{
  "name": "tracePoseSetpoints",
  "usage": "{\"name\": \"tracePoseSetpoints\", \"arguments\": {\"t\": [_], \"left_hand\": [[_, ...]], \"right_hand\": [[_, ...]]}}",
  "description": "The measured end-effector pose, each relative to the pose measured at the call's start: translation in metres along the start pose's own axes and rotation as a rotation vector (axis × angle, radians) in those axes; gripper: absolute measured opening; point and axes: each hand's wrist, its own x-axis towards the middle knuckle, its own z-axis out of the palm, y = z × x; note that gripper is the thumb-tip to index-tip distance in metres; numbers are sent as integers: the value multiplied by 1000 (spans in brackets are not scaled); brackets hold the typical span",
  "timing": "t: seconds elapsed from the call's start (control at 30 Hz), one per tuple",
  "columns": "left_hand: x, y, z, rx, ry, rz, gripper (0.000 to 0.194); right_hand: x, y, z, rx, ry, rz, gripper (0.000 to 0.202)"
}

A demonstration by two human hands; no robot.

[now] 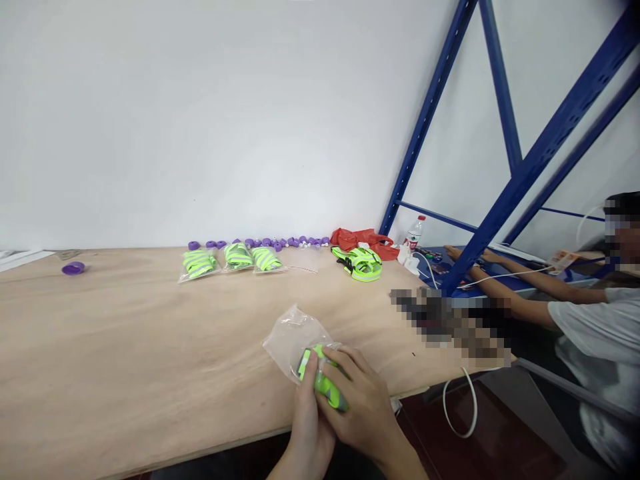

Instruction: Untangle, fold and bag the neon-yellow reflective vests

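Observation:
A folded bundle of neon-green reflective strap with silver bands is gripped between both my hands near the table's front edge. My left hand closes on it from the left, the thumb lying along its top. Over its right side curl the fingers of my right hand. A clear plastic bag spreads out flat beyond the bundle, its near part at my fingers. How far the bundle sits inside the bag is hard to make out.
Along the wall stand three bagged strap bundles, several purple rings and a loose reflective strap with black buckles. A red plastic bag and a bottle lie rightward, beside a blue metal frame. Another person's arms reach behind it.

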Motion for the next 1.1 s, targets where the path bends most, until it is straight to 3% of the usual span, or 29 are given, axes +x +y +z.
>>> {"name": "tracePoseSetpoints", "arguments": {"t": [0.13,0.23,0.47,0.67,0.83,0.93,1.1], "left_hand": [[-5,-7,-1,-17,-76,-57,39],[-10,-9,1,-70,-77,-92,41],[-15,-10,-2,-4,-131,38,57],[-21,-20,-9,21,-128,117,53],[-21,-16,-4,44,-117,95,57],[-16,-4,2,47,-108,104,59],[-6,14,1,102,-64,182,58]], "right_hand": [[2,-1,-14,54,-114,10,31],[1,-3,-15,79,-79,54,31],[-2,-13,0,200,243,206,22],[2,-17,2,332,378,257,22],[-6,-19,19,396,686,515,15],[-17,-24,23,388,580,463,36],[-32,-20,13,292,161,172,72]]}}
